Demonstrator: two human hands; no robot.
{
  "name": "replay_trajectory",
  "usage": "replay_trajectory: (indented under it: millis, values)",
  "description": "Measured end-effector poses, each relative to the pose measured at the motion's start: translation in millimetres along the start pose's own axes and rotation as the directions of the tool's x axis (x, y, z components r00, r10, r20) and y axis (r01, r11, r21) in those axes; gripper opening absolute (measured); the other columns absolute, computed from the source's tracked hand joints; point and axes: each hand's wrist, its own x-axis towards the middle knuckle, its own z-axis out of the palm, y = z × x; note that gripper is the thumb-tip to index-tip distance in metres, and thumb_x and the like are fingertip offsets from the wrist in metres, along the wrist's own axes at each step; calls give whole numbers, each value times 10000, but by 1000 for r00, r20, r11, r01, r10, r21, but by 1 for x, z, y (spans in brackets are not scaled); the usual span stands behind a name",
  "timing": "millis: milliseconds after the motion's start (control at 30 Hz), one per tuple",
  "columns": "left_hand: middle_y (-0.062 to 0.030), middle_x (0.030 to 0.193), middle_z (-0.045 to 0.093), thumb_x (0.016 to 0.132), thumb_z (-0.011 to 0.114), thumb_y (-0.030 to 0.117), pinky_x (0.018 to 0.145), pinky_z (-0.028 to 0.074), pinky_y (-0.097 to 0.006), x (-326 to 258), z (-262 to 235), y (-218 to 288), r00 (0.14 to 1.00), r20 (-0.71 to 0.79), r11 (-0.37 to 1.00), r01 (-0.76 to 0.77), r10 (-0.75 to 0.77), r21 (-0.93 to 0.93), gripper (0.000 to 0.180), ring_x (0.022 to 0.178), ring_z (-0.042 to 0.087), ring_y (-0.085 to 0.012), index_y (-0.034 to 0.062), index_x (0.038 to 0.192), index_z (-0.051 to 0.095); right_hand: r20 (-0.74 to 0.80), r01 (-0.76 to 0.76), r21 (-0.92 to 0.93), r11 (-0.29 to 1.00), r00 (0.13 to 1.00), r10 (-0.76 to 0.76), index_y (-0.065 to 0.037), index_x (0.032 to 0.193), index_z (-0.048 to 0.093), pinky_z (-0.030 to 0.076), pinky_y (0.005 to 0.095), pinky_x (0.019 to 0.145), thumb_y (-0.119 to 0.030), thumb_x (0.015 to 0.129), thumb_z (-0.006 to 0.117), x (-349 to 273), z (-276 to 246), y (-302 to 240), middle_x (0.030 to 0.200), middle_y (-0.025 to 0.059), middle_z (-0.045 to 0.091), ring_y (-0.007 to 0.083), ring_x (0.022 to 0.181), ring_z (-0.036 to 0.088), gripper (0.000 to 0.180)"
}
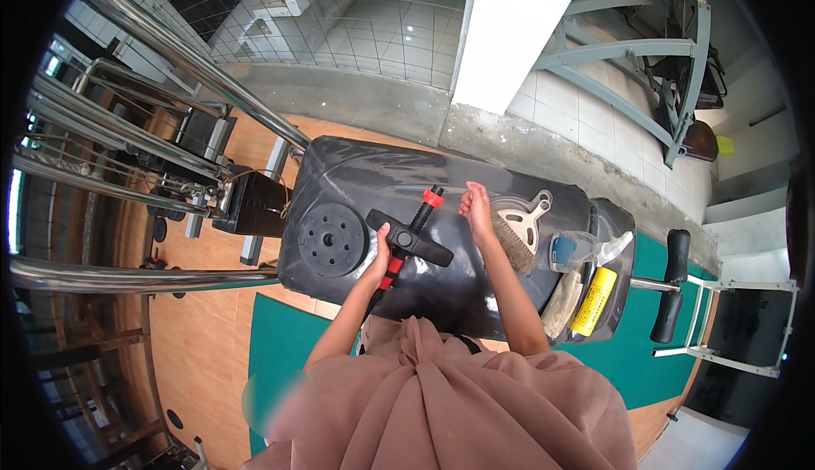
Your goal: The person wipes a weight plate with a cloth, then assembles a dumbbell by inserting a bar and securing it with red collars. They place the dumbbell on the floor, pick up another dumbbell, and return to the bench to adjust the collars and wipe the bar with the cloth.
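Observation:
My left hand [380,256] grips a black and red dumbbell bar [422,213] near its middle. A black oblong piece [409,237] with a round centre sits across the threaded bar. Red collars show near both ends. My right hand [477,207] is raised to the right of the bar, apart from it, its fingers loosely extended with nothing seen in them. Left of my left hand, a round black weight plate [332,240] lies flat on the black padded bench [475,296]. A brush [519,230] with a cream handle lies right of my right hand.
At the bench's right end lie a clear spray bottle [570,252] with blue in it, a beige cloth [562,304] and a yellow container [594,302]. Chrome machine bars [153,276] stand at left. Black foam rollers [668,315] stick out at right. Green mat [289,334] covers part of the floor.

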Motion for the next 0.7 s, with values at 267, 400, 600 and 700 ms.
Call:
replay_trajectory:
  millis: [267, 400, 600, 700]
  values:
    - [-136, 1303, 436, 789, 254, 765, 1008, 316, -359, -15, 12, 12, 999, -45, 999, -30, 29, -14, 943, 1188, 417, -244, -25, 1291, 365, -66, 51, -298, 953, 995, -74, -69, 1181, 367, 503, 289, 674, -337, 881, 552, -19, 22, -15, 893, 91, 565, 132, 730, 547, 443]
    - [-124, 1258, 468, 791, 253, 763, 971, 345, -349, -1, 2, 0, 999, -42, 1000, -1, 1, -19, 906, 1131, 454, -233, 4, 1265, 396, 12, -3, -64, 998, 1000, 4, -53, 1190, 341, 509, 290, 675, -334, 877, 557, -21, 28, -14, 886, 95, 568, 146, 744, 560, 473]
    - [-96, 1156, 517, 790, 256, 763, 877, 390, -329, 2, 2, -4, 997, -76, 999, -34, 32, -35, 859, 1001, 501, -218, 41, 1221, 434, -77, 24, -29, 999, 997, -27, -73, 1195, 348, 492, 294, 736, -291, 916, 495, -13, 8, 0, 944, 106, 568, 168, 875, 577, 383]
    - [-96, 1138, 525, 792, 256, 761, 871, 392, -326, -2, 3, 1, 998, -57, 999, -38, 36, -39, 849, 990, 502, -220, 45, 1207, 443, -20, 13, 11, 1000, 1000, -13, -67, 1208, 339, 481, 301, 769, -279, 930, 477, -20, 17, -3, 1075, 160, 576, 197, 1002, 579, 376]
